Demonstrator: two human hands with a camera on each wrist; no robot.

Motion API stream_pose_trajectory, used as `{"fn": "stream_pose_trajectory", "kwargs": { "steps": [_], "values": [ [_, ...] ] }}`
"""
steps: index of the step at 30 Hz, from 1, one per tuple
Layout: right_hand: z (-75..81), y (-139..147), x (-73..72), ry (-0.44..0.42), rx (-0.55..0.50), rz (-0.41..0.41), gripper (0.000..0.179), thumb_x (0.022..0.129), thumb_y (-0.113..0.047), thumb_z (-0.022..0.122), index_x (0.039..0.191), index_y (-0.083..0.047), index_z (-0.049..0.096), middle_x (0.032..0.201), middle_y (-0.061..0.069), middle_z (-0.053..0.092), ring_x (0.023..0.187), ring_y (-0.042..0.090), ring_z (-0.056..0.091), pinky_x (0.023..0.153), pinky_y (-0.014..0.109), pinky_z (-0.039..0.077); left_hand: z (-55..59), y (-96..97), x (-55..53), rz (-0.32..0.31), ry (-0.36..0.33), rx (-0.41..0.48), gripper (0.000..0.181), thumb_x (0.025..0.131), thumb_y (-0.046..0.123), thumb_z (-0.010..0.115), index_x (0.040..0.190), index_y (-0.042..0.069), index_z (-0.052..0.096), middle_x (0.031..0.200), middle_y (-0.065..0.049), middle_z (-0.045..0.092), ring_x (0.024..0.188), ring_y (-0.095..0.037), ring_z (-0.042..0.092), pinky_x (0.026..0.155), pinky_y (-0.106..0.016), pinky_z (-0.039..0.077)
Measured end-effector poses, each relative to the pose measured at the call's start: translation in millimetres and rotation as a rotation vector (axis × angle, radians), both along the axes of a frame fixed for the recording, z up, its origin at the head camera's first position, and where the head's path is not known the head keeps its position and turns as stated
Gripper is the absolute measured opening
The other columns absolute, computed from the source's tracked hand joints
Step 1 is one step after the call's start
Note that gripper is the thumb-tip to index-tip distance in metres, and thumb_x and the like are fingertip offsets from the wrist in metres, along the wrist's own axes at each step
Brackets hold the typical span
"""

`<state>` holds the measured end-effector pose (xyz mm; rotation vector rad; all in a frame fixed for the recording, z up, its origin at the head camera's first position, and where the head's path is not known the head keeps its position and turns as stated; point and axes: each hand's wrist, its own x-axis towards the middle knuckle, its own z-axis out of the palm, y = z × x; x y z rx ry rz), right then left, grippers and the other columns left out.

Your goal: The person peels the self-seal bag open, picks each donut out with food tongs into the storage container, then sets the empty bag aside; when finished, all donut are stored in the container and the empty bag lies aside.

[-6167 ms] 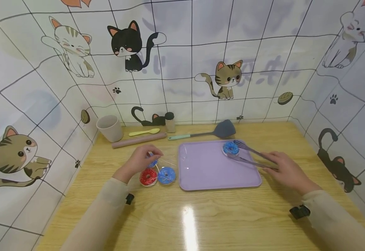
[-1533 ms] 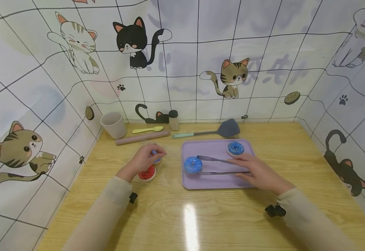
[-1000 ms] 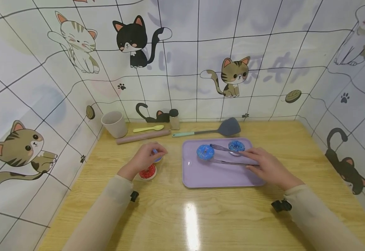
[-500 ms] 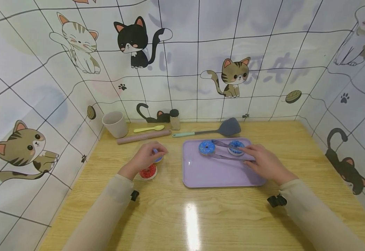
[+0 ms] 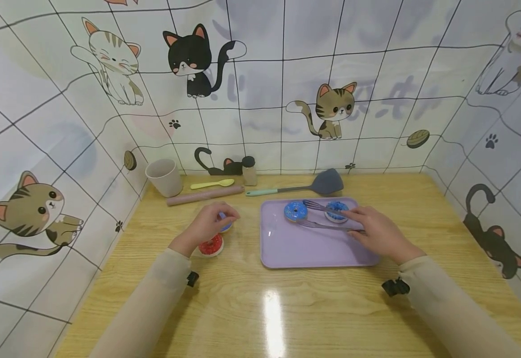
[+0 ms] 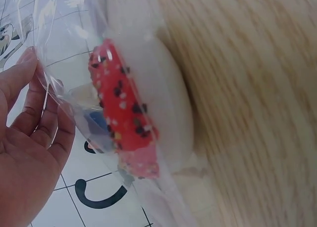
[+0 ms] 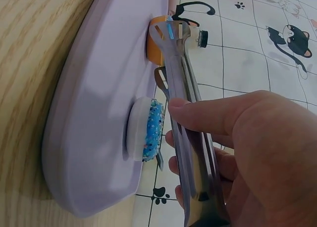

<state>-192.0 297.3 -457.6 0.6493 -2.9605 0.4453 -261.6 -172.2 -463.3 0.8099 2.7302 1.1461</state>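
Observation:
My left hand [image 5: 211, 224] pinches the edge of a clear plastic bag [image 6: 59, 83]. In the bag lie a red-iced toy donut [image 5: 211, 245] with sprinkles and a blue one [image 5: 226, 226], partly hidden by the hand. With thumb and fingers my right hand [image 5: 376, 232] grips metal tongs [image 7: 181, 83] above the lilac tray [image 5: 318, 253]. The tong tips stand spread at the right side of a blue-iced donut [image 5: 295, 211] at the tray's back left; whether they touch it I cannot tell. A second blue donut [image 7: 143, 130], white-based, sits to its right under the tongs.
Along the back wall are a grey cup [image 5: 163, 178], a yellow spoon [image 5: 212, 184], a pinkish rolling pin [image 5: 205, 195], a black-capped shaker [image 5: 249, 171] and a spatula [image 5: 325, 182] with a mint handle. Cat-printed sheeting encloses the wooden table [image 5: 233, 308].
A blue donut beside the red one 6.2 seconds ago is now on the tray. The tongs carried it across to the tray's back left, and their tips have since spread. The left hand stays put.

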Motion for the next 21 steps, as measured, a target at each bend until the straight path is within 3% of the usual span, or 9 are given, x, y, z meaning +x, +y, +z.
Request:
{"fn": "stream_pose_trajectory", "kwargs": {
  "steps": [10,17,21],
  "values": [
    [0.4,-1.3,9.4,0.039,-0.050,-0.019,0.060,0.089,-0.015,0.080,0.145,-0.009,0.060,0.140,0.025,0.060,0.130,0.046,0.055,0.105,0.064,0.046,0.2,0.6,-1.2,0.004,-0.016,-0.002,0.014,0.101,0.016,0.069,0.109,0.010,0.078,0.107,0.002,0.074,0.097,-0.016,0.064,0.087,-0.037,0.054],
    [2.9,-26.2,16.2,0.129,-0.078,0.109,0.058,0.087,-0.015,0.083,0.142,-0.015,0.064,0.133,0.015,0.067,0.123,0.037,0.063,0.099,0.058,0.052,5.4,-0.1,-1.5,-0.007,-0.005,0.005,0.013,0.101,0.016,0.069,0.108,0.011,0.078,0.105,0.002,0.074,0.097,-0.015,0.065,0.087,-0.037,0.054],
    [7.3,-43.5,22.0,0.136,-0.067,0.169,0.055,0.089,-0.018,0.082,0.142,-0.020,0.064,0.135,0.013,0.067,0.125,0.035,0.063,0.101,0.056,0.052,8.9,1.1,-0.8,-0.006,-0.005,0.007,0.011,0.100,0.016,0.069,0.107,0.014,0.078,0.106,0.002,0.074,0.097,-0.015,0.064,0.086,-0.037,0.054]
  ]
}}
